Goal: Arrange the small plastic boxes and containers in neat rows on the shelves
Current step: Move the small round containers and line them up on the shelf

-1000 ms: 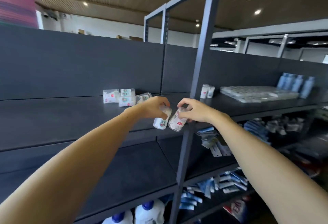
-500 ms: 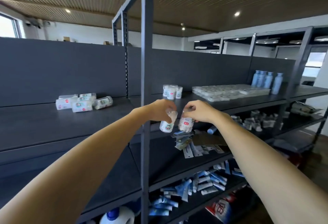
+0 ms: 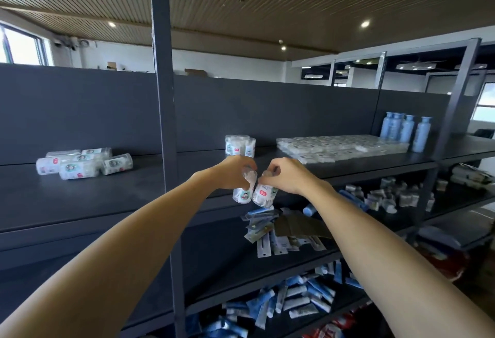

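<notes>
A dark upright post (image 3: 163,123) stood left of both hands. The left hand (image 3: 233,172) gripped one clear labelled container (image 3: 243,193); the right hand (image 3: 288,175) gripped another (image 3: 263,196), touching, before the shelf (image 3: 107,193) edge. Right of the post, upright containers (image 3: 239,145) clustered.
</notes>
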The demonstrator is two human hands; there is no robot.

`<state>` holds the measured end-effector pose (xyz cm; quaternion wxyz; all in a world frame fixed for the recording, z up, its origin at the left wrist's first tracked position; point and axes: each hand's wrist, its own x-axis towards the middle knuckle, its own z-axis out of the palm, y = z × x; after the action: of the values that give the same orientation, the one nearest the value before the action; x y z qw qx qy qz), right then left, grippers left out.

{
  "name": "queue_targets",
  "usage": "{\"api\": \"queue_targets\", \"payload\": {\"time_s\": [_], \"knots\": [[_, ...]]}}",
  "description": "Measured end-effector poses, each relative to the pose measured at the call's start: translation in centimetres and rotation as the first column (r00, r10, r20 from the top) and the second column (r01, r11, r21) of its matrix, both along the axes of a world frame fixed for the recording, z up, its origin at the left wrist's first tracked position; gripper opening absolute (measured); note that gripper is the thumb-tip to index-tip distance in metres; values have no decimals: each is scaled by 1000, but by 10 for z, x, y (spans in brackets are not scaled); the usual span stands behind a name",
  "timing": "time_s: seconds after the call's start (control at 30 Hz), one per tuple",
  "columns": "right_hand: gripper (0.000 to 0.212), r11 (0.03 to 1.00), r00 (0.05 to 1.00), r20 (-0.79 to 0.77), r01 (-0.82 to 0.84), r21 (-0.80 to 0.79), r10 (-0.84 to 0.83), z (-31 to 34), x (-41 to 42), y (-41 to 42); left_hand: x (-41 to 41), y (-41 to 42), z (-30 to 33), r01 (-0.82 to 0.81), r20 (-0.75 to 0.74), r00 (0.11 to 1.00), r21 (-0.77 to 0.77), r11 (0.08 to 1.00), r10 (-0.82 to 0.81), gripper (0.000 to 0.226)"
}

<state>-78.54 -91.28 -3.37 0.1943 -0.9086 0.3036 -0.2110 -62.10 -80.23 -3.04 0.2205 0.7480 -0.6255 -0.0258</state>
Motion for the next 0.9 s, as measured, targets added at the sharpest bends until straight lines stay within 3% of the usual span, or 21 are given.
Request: {"api": "queue_targets", "payload": {"time_s": [0.33, 0.5, 0.63, 0.7, 0.9], "knots": [[35, 995, 998, 56, -22, -101, 28, 10, 68, -81, 60, -86, 7, -90, -18, 996, -1, 996, 90, 53], [24, 985, 996, 61, -54, -163, 65, -2, 105, -137, 92, -132, -1, -128, -34, 991, 16, 992, 129, 55], [31, 981, 984, 130, -99, -170, 122, -23, 120, -173, 110, -159, -12, -140, -18, 990, -32, 990, 140, 51], [39, 974, 982, 83, -157, -163, 172, -31, 122, -186, 114, -168, -15, -144, -19, 990, -38, 989, 143, 48], [52, 942, 961, 66, -246, -226, 267, -41, 137, -224, 123, -185, -17, -221, 133, 964, -70, 973, 229, 47]]}}
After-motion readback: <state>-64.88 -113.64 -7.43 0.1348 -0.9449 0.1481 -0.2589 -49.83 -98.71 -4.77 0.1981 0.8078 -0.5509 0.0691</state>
